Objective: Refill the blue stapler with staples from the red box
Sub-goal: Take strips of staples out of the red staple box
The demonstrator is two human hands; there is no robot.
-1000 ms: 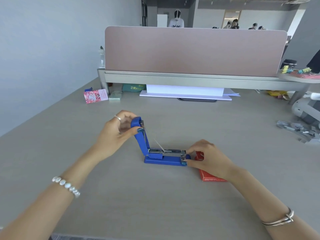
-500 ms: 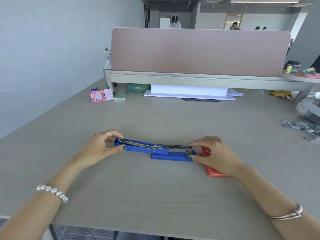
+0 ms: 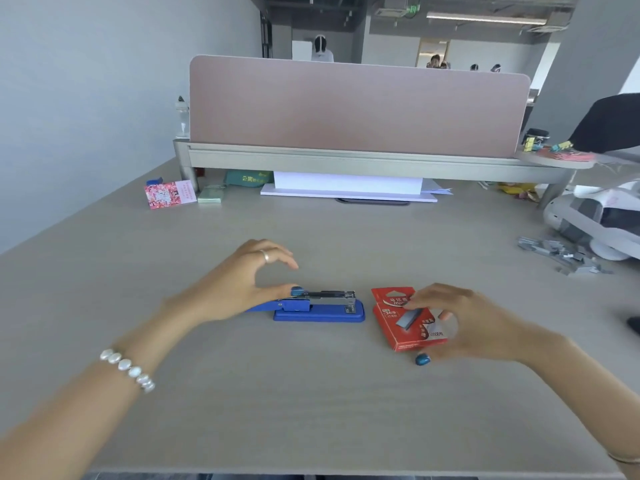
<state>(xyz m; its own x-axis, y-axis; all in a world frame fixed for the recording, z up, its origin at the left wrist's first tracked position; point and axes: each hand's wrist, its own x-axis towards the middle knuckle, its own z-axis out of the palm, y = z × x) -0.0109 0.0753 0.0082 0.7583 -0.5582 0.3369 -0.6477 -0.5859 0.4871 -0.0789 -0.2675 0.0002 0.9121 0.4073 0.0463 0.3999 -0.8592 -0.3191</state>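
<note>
The blue stapler [image 3: 320, 312] lies on the desk with its lid folded flat out to the left and its metal staple channel [image 3: 332, 298] facing up. My left hand [image 3: 242, 285] arches over the stapler's left end. Its thumb tip rests by the hinge, and the other fingers are lifted and spread. To the right of the stapler, the red staple box [image 3: 401, 323] lies flat. My right hand [image 3: 464, 323] curls around it, with the index fingertip on its top face and the thumb at its near edge.
A pink desk divider [image 3: 356, 105] on a grey shelf closes the far side. A white paper stack [image 3: 348, 187] lies under it. A pink card box [image 3: 168, 194] sits far left. Loose staple strips [image 3: 561, 256] and a white device [image 3: 602, 220] lie at the right.
The stapler lid went from upright to folded flat leftward. My left fingers have let go of the lid. My right hand left the stapler's front and closed around the red box.
</note>
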